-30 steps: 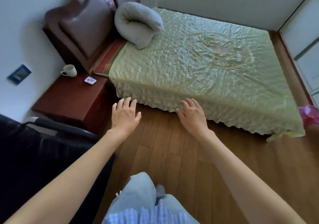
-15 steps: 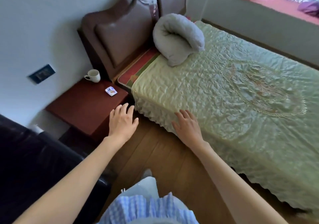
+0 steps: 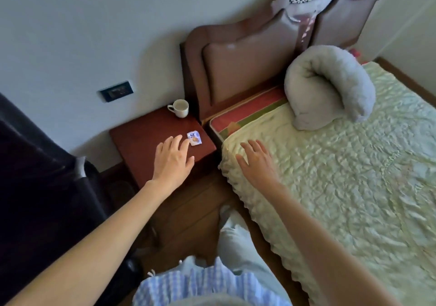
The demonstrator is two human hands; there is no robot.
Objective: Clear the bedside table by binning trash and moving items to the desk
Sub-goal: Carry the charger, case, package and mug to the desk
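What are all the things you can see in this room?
Cup: one, white, back corner of the bedside table, by the headboard.
Small wrapper: one, white and blue, on the table near the bed-side edge, just past the left fingertips.
Bedside table: one, dark red wood, between the black chair and the bed.
Headboard: one, brown padded, against the wall.
Rolled blanket: one, grey, at the head of the bed.
Bedspread: one, pale green quilted, covering the bed.
Wall socket: one, dark, on the wall above the table.
Black chair: one, at the left edge.
Left hand: open, empty, over the table.
Right hand: open, empty, over the bed corner.
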